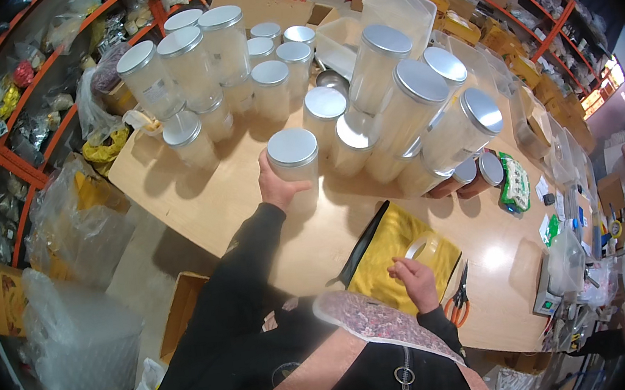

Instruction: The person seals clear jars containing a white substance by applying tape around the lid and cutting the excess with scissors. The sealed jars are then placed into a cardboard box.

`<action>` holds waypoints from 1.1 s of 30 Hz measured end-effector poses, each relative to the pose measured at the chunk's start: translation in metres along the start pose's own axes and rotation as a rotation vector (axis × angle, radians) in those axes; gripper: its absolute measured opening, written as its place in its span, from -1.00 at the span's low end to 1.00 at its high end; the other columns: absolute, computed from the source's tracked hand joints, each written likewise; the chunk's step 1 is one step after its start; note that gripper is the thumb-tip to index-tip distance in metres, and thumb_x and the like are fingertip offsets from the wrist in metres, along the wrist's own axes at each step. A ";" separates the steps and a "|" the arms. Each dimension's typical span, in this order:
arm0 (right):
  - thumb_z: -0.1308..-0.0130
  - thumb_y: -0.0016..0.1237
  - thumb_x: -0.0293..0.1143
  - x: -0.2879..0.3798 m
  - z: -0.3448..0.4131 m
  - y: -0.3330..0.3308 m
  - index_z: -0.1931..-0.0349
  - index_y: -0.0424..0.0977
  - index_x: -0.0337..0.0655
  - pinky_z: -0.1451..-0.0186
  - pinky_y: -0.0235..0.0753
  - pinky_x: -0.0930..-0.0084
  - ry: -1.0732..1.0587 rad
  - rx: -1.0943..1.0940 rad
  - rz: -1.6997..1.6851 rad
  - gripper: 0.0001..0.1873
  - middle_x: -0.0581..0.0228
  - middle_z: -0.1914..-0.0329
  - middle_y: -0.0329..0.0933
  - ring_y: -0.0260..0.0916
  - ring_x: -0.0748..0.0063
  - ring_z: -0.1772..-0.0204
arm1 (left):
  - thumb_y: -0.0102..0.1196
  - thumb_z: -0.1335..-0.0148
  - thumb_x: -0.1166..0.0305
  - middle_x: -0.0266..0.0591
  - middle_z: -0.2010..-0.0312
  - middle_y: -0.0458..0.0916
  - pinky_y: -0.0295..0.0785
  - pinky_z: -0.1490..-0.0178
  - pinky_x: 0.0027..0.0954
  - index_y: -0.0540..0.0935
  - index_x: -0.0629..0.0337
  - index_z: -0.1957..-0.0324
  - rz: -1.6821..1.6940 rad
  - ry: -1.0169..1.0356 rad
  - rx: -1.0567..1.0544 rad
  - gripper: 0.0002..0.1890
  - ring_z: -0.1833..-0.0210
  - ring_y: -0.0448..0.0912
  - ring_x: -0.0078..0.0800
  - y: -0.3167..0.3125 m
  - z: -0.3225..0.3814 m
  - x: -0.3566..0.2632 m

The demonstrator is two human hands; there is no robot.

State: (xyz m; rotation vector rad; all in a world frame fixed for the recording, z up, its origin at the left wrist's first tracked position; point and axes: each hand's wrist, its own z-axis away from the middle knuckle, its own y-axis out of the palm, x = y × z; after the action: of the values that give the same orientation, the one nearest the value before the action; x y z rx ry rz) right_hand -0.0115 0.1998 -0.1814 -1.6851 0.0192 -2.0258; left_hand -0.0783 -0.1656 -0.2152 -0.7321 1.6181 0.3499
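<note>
My left hand is wrapped around the side of a clear jar with a silver lid, upright on the wooden table. My right hand hangs over a yellow cloth pouch with a black edge, its fingers curled; whether they hold anything is unclear. Just beyond those fingers a roll of clear tape lies on the pouch. Scissors with orange handles lie to the right of the pouch. Many similar lidded jars, some stacked, stand behind the held one, such as a tall jar and a short jar.
Brown-filled jars and a green-and-white packet stand or lie at the right. Plastic bins and a metal bowl are at the back. An open cardboard box is on the floor at left, near bubble wrap. Shelves line both sides.
</note>
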 end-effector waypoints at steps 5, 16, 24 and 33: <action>-0.32 -0.04 -0.34 0.003 -0.007 0.002 0.09 0.53 -0.47 0.14 0.52 0.60 -0.064 0.065 0.212 -0.67 0.13 0.33 0.64 0.60 0.45 0.27 | 0.61 0.47 0.27 0.00 -0.18 0.36 0.35 -0.25 -0.23 0.04 0.08 -0.32 -0.139 0.163 -0.098 0.26 -0.20 0.40 -0.18 0.037 -0.031 0.042; -0.26 -0.01 -0.27 -0.015 -0.019 0.003 0.17 0.57 -0.30 0.10 0.53 0.31 -0.012 0.144 0.370 -0.71 -0.09 0.24 0.58 0.56 -0.03 0.16 | 0.13 0.11 0.49 0.20 0.06 0.58 0.45 -0.08 -0.25 0.26 0.09 -0.33 -0.269 -0.122 0.355 -0.18 -0.02 0.56 0.01 0.002 -0.072 0.026; -0.28 -0.04 -0.22 -0.009 -0.029 -0.001 0.18 0.56 -0.31 0.11 0.51 0.26 0.048 0.134 0.357 -0.68 -0.11 0.26 0.57 0.54 -0.07 0.16 | 0.13 0.00 0.43 0.08 0.31 0.62 0.47 0.04 -0.18 0.60 0.21 0.12 -0.557 0.337 0.086 -0.67 0.19 0.59 -0.05 -0.018 -0.185 0.011; -0.28 -0.02 -0.32 0.014 -0.027 0.001 0.21 0.57 -0.36 0.23 0.54 0.43 -0.076 0.127 0.370 -0.74 -0.02 0.36 0.61 0.62 0.19 0.30 | 0.47 0.39 0.12 0.22 0.07 0.47 0.40 -0.14 -0.08 0.42 0.21 -0.06 -1.229 0.078 0.392 -0.14 -0.08 0.43 0.13 0.011 -0.284 -0.047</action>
State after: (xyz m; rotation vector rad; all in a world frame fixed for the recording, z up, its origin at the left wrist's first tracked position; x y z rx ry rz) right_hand -0.0371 0.1853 -0.1750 -1.5471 0.1612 -1.6548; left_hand -0.3032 -0.3173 -0.1175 -1.2665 0.9905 -0.8584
